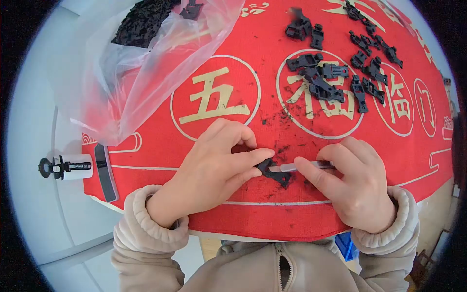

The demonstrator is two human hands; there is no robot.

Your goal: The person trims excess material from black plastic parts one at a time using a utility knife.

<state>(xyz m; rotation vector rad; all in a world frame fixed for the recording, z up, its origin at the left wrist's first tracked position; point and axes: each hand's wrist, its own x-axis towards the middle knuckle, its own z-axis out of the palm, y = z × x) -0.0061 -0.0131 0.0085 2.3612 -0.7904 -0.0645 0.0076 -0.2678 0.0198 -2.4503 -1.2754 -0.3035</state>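
Note:
Between thumb and fingertips, my left hand [216, 168] pinches a small black plastic part [276, 176] low over the red cloth. My right hand [348, 180] is closed around a slim knife [311, 166] with a grey-white handle. Its blade points left and touches the part or lies just over it; the exact contact is too small to tell. Black shavings [277, 117] are scattered on the cloth beyond both hands. Several similar black parts [323, 78] lie in a loose pile farther back on the right.
A clear plastic bag [146, 82] with black pieces inside stands at the back left. Near the left edge of the red cloth [233, 220] lie a phone-like flat object [105, 173] and a white holder [78, 167] with a black strap. Something blue [345, 246] shows below the table edge.

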